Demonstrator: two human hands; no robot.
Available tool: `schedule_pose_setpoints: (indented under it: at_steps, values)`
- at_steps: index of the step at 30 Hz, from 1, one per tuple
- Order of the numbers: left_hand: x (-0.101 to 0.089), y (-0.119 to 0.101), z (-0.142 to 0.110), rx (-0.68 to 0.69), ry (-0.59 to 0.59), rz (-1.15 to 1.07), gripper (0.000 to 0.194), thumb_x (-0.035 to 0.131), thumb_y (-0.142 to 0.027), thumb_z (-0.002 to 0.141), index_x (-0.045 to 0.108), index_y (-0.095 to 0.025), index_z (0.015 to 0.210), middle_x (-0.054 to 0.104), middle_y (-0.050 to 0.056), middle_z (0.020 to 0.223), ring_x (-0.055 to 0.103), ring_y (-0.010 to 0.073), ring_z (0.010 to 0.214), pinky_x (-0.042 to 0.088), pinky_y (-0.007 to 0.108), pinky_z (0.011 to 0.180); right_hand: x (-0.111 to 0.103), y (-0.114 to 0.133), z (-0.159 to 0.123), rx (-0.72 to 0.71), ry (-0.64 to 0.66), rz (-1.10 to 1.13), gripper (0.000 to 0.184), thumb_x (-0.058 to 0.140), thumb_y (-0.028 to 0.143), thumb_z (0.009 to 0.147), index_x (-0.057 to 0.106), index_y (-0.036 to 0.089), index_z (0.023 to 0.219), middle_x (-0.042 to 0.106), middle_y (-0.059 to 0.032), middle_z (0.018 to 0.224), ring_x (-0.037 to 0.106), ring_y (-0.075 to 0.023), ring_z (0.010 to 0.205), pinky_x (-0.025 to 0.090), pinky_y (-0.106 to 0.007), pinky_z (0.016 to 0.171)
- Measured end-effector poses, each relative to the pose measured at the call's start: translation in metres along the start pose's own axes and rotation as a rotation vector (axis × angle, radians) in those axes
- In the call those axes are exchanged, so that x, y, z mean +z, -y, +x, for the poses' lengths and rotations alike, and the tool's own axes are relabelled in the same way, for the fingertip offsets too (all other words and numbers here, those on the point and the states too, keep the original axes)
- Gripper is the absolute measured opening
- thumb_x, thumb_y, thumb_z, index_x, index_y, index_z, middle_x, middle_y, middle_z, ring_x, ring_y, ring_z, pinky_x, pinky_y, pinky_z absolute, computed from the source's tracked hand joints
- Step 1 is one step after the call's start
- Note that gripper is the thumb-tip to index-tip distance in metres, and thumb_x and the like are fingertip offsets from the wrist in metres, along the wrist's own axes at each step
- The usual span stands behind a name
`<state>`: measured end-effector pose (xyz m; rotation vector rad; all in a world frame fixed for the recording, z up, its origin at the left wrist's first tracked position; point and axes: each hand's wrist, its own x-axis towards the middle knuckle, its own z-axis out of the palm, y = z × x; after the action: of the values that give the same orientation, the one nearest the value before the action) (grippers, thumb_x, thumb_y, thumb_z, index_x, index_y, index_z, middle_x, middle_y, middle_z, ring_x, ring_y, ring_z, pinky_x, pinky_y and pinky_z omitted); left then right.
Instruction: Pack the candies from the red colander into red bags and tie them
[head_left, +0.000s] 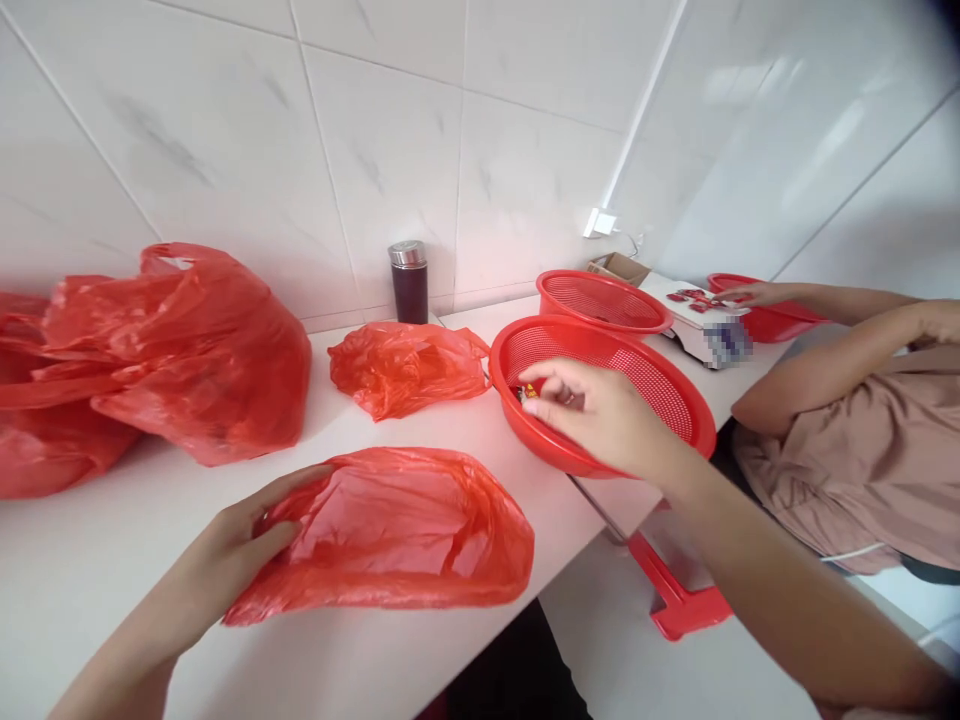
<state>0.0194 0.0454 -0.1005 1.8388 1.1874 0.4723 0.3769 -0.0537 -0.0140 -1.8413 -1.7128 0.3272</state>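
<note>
My left hand (pixel 251 545) grips the left rim of a red plastic bag (pixel 420 580), its thumb inside and its fingers behind the film. The bag lies on the white table with its mouth spread wide. Over the near left side of a red plastic basket (pixel 675 395) with a perforated wall is my right hand (pixel 592 410), its fingers curled. A small dark and yellow piece (pixel 527 390) shows at its thumb and index tips; its kind is too small to make out. Behind the open bag lies a crumpled red plastic bag (pixel 409 370).
Full red bags (pixel 217 360) stand at left. A dark flask (pixel 410 285) is by the wall. Farther right are another red basket (pixel 600 300), a cardboard box (pixel 621 268) and a scale (pixel 694 330) with red packets, where a co-worker's hand (pixel 754 294) reaches. A red-handled object (pixel 682 600) is below the table edge.
</note>
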Motion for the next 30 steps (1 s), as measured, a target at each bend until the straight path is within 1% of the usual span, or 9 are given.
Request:
schedule_pose_setpoints:
  at_steps: [2, 6, 11, 15, 18, 21, 25, 27, 30]
  values:
    - [0.002, 0.007, 0.001, -0.006, 0.09, -0.109, 0.056, 0.053, -0.048, 0.086, 0.047, -0.031, 0.14, 0.051, -0.001, 0.144, 0.05, 0.0272, 0.128, 0.041, 0.038, 0.107, -0.009, -0.027, 0.029, 0.052, 0.062, -0.169, 0.037, 0.056, 0.042, 0.087, 0.058, 0.03, 0.122, 0.069, -0.0033, 0.102, 0.065, -0.0185, 0.086, 0.05, -0.031, 0.078]
    - [0.006, 0.016, 0.004, -0.043, 0.11, -0.209, 0.057, 0.057, -0.052, 0.083, 0.049, -0.037, 0.137, 0.045, -0.007, 0.149, 0.041, 0.0271, 0.136, 0.031, 0.04, 0.114, 0.007, -0.079, 0.075, 0.036, 0.442, -0.43, 0.071, 0.075, 0.04, 0.07, 0.05, 0.033, 0.135, 0.053, -0.0075, 0.136, 0.056, -0.0294, 0.114, 0.046, -0.037, 0.089]
    - [0.017, -0.003, 0.003, -0.146, 0.035, -0.403, 0.063, 0.068, -0.052, 0.071, 0.058, -0.033, 0.13, 0.051, -0.004, 0.143, 0.041, 0.0323, 0.135, 0.039, 0.043, 0.109, 0.034, -0.1, 0.086, -0.075, 0.481, -0.416, 0.033, 0.066, 0.02, 0.076, 0.067, 0.022, 0.109, 0.06, -0.0082, 0.119, 0.06, -0.0194, 0.096, 0.044, -0.026, 0.077]
    - [0.027, -0.025, 0.0, -0.267, -0.034, -0.631, 0.069, 0.072, -0.048, 0.068, 0.055, -0.031, 0.133, 0.054, -0.004, 0.141, 0.045, 0.0326, 0.132, 0.056, 0.034, 0.09, 0.006, -0.074, 0.086, -0.079, 0.373, -0.368, 0.02, 0.057, 0.017, 0.081, 0.062, 0.019, 0.101, 0.06, -0.0058, 0.102, 0.058, -0.0157, 0.085, 0.042, -0.026, 0.071]
    - [0.034, -0.037, -0.003, -0.269, -0.041, -0.711, 0.071, 0.073, -0.042, 0.069, 0.053, -0.03, 0.136, 0.052, -0.002, 0.143, 0.047, 0.0323, 0.131, 0.058, 0.029, 0.084, -0.014, -0.028, 0.073, -0.11, 0.246, -0.061, 0.021, 0.052, 0.027, 0.087, 0.054, 0.023, 0.107, 0.059, -0.0012, 0.1, 0.057, -0.014, 0.082, 0.045, -0.026, 0.069]
    - [0.04, -0.043, -0.004, -0.253, 0.021, -0.753, 0.073, 0.071, -0.041, 0.071, 0.048, -0.031, 0.14, 0.05, 0.001, 0.145, 0.054, 0.0332, 0.124, 0.059, 0.031, 0.081, 0.005, 0.018, 0.045, -0.266, 0.435, 0.186, 0.021, 0.056, 0.03, 0.086, 0.055, 0.025, 0.106, 0.059, 0.0001, 0.101, 0.057, -0.0127, 0.083, 0.046, -0.024, 0.07]
    - [0.046, -0.039, -0.003, -0.185, 0.084, -0.703, 0.079, 0.068, -0.042, 0.074, 0.036, -0.032, 0.146, 0.047, 0.005, 0.148, 0.057, 0.034, 0.121, 0.058, 0.035, 0.085, 0.063, 0.048, 0.014, -0.465, 0.648, -0.101, 0.031, 0.058, 0.019, 0.081, 0.061, 0.026, 0.111, 0.058, -0.0062, 0.111, 0.058, -0.0201, 0.095, 0.047, -0.031, 0.076]
    - [0.047, -0.034, -0.002, -0.135, 0.111, -0.678, 0.079, 0.066, -0.041, 0.077, 0.032, -0.032, 0.148, 0.047, 0.007, 0.148, 0.057, 0.0338, 0.119, 0.056, 0.037, 0.087, 0.072, 0.051, 0.012, -0.499, 0.632, -0.15, 0.039, 0.061, 0.026, 0.083, 0.058, 0.029, 0.122, 0.056, -0.0075, 0.12, 0.057, -0.0246, 0.104, 0.048, -0.035, 0.08]
    - [0.047, -0.026, -0.001, -0.094, 0.116, -0.649, 0.077, 0.064, -0.037, 0.082, 0.027, -0.035, 0.149, 0.047, 0.007, 0.147, 0.06, 0.0313, 0.116, 0.056, 0.037, 0.087, 0.048, 0.043, 0.029, -0.433, 0.47, -0.024, 0.039, 0.058, 0.038, 0.088, 0.054, 0.031, 0.127, 0.058, -0.0026, 0.126, 0.058, -0.0191, 0.107, 0.047, -0.031, 0.087]
